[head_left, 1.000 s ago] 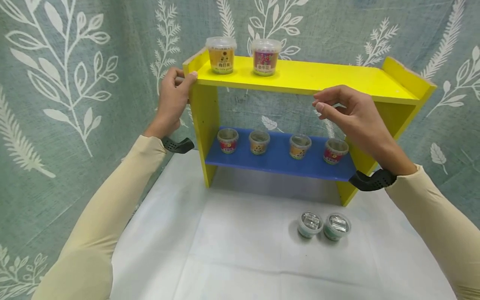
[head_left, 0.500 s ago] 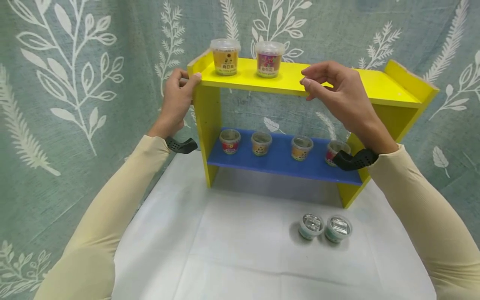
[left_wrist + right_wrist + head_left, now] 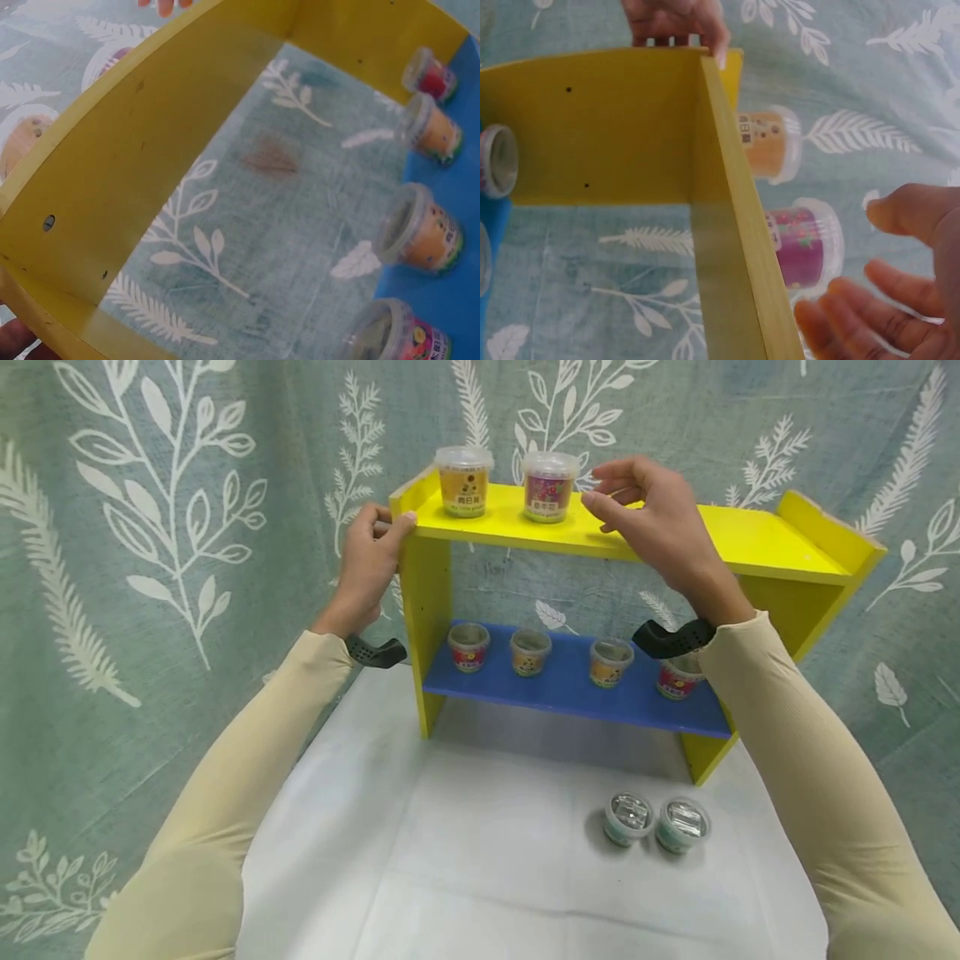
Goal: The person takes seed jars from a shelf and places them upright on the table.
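Observation:
My left hand (image 3: 369, 564) grips the upper left corner of a yellow and blue shelf unit (image 3: 675, 535), thumb on the front edge, fingers round the outside of the side panel. On the yellow top board stand an orange-labelled lidded cup (image 3: 463, 485) and a purple-labelled lidded cup (image 3: 547, 489). My right hand (image 3: 648, 518) hovers just right of the purple cup, fingers spread and holding nothing. In the right wrist view a gap shows between those fingers (image 3: 877, 307) and the purple cup (image 3: 802, 244).
Several smaller cups stand in a row on the blue lower board (image 3: 510, 689), including a red-labelled cup (image 3: 468, 647) at the left. Two foil-topped cups, a left one (image 3: 628, 818) and a right one (image 3: 683, 825), sit on the white tablecloth (image 3: 487, 843). A leaf-patterned curtain (image 3: 285, 485) hangs behind.
My right hand has moved left along the top board, up to the purple-labelled cup, and its fingers have spread. The left hand keeps its grip on the shelf corner. The head view has shifted slightly.

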`<action>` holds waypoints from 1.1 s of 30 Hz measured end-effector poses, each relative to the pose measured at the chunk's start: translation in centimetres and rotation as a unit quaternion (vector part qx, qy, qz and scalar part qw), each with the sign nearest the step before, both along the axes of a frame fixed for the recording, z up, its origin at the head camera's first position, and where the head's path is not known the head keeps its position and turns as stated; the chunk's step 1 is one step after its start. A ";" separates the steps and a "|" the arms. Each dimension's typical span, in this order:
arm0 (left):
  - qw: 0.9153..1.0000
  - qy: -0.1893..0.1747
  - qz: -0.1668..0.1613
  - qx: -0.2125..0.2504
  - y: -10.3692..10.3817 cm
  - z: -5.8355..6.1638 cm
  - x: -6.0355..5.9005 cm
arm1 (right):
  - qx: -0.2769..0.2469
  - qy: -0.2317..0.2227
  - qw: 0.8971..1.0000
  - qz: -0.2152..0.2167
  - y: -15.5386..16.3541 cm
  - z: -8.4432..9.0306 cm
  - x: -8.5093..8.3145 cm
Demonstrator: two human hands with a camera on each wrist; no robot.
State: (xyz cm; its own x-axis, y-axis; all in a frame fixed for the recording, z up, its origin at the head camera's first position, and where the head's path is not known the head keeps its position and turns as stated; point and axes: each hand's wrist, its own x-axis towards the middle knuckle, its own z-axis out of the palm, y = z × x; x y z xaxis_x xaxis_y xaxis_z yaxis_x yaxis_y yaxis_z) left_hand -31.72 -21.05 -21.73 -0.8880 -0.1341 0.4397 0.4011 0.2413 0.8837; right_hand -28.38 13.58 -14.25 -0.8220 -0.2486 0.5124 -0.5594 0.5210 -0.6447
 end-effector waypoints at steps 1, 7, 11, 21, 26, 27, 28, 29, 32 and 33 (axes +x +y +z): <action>1.000 -0.001 0.000 -0.001 0.1 0.0 -0.1 | 0.002 -0.008 1.000 -0.005 -0.2 0.1 -0.2; 1.000 -0.007 -0.002 -0.003 0.3 0.0 -0.3 | 0.006 -0.055 0.998 -0.026 -1.2 0.9 -1.6; 1.000 -0.009 -0.001 -0.001 0.3 0.0 -0.2 | 0.009 -0.072 0.997 -0.033 -1.7 1.1 -2.3; 1.000 -0.006 -0.010 -0.001 0.3 0.2 -0.1 | -0.044 -0.129 0.990 0.019 -2.6 2.0 -3.6; 1.000 -0.014 -0.008 0.001 0.1 0.4 0.0 | -0.056 -0.128 0.990 0.027 -3.5 2.1 -4.4; 1.000 -0.015 -0.006 0.000 0.1 0.4 0.0 | -0.056 -0.128 0.990 0.028 -3.8 2.1 -4.6; 1.000 -0.016 -0.004 -0.001 0.0 0.4 0.1 | -0.057 -0.128 0.990 0.028 -4.0 2.0 -4.7; 1.000 -0.017 -0.003 -0.002 -0.1 0.4 0.2 | -0.059 -0.130 0.989 0.030 -4.2 1.9 -4.8; 1.000 -0.019 -0.003 -0.007 -0.3 0.3 0.2 | -0.070 -0.138 0.987 0.035 -4.5 1.8 -5.1; 1.000 -0.019 -0.004 -0.007 -0.3 0.3 0.2 | -0.071 -0.136 0.987 0.037 -4.5 1.8 -5.1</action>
